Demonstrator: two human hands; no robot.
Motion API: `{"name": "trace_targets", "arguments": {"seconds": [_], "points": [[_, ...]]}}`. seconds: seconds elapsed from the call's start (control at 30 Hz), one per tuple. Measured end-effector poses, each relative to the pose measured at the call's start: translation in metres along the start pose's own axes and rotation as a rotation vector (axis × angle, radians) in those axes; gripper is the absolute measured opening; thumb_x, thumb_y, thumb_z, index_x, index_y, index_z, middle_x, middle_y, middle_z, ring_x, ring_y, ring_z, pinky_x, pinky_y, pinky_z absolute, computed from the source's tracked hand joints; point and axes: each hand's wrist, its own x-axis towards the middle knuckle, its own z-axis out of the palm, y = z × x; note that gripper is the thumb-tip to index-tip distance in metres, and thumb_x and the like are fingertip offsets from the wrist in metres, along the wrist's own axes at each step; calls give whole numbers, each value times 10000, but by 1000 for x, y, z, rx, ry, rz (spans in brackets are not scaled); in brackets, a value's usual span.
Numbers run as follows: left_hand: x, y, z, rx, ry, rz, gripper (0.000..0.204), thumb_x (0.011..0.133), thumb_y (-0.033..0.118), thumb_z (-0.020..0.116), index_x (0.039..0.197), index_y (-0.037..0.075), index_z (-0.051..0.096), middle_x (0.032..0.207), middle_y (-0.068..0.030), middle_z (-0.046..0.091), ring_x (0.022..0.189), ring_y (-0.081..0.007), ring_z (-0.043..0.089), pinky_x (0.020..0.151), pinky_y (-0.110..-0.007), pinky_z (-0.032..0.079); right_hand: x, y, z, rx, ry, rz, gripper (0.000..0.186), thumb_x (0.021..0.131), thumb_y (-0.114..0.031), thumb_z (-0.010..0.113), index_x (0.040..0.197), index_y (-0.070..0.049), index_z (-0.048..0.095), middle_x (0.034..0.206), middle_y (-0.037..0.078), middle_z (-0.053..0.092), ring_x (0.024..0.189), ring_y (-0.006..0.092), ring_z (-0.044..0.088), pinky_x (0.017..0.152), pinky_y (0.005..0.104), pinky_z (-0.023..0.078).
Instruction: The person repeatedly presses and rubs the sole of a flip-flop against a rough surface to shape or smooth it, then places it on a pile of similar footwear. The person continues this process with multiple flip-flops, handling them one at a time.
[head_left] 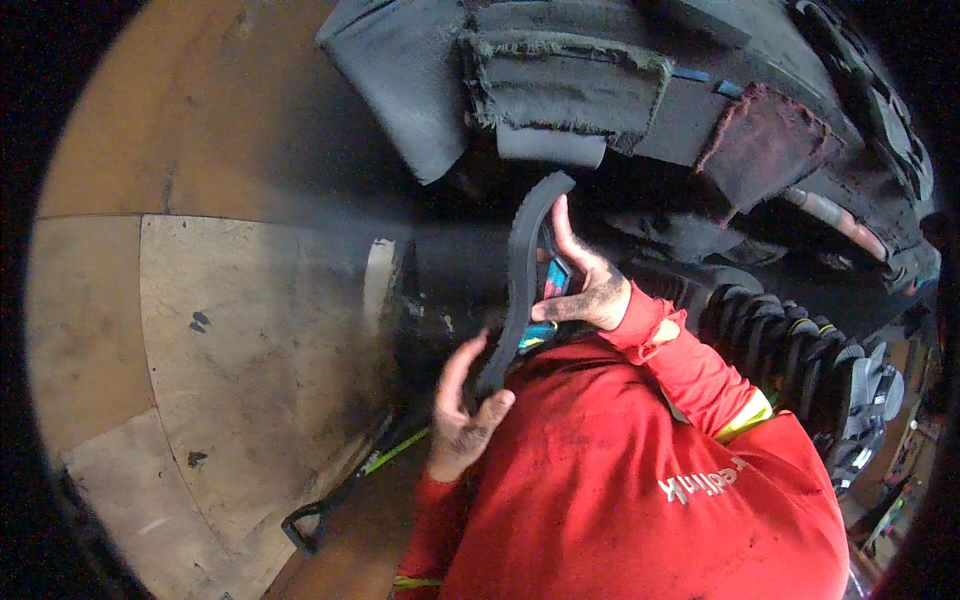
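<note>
My right hand point(585, 290) grips a dark grey, wavy-edged sandal sole point(522, 260), its fingers stretched up along the side and its thumb near the middle. Teal and red strap pieces point(553, 285) show beside the sole, partly hidden by that hand. My left hand point(462, 420) is beside the lower end of the sole, fingers curved and apart from the thumb, slightly blurred; whether it touches the sole is hard to tell. Both wrists are in red sleeves, and my red shirt fills the lower middle.
Above is a dusty dark machine point(390, 90) with frayed grey point(565, 85) and maroon point(760, 150) cloths. Several dark sandals point(820, 370) stand in a row at the right. Worn wooden boards point(230, 380) lie at left, with a dark metal handle point(300, 525) near their lower edge.
</note>
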Motion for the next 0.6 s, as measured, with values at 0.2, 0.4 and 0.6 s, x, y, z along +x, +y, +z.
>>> {"name": "trace_targets", "arguments": {"seconds": [0.2, 0.4, 0.6], "points": [[115, 30, 15, -84, -266, 72, 978, 845, 331, 781, 1568, 39, 190, 1573, -150, 286, 1417, -235, 330, 1158, -351, 271, 12, 21, 1, 113, -56, -12, 1108, 858, -49, 756, 1592, -205, -58, 1514, 53, 356, 1096, 100, 484, 939, 259, 454], [148, 55, 31, -68, -272, -60, 860, 907, 149, 702, 1577, 64, 169, 1508, -94, 360, 1295, -182, 432, 1078, -309, 363, 32, 31, -2, 816, 59, 229, 900, 954, -87, 658, 1579, -376, 80, 1087, -34, 578, 852, 69, 567, 724, 247, 500], [171, 38, 31, -173, -297, -242, 812, 913, 204, 702, 1542, -10, 235, 1487, -101, 388, 1306, -184, 420, 1084, -318, 366, 38, 40, -17, 1068, 145, 350, 650, 1005, -75, 557, 1559, -257, 272, 1325, 23, 582, 1106, 143, 616, 953, 323, 520]]}}
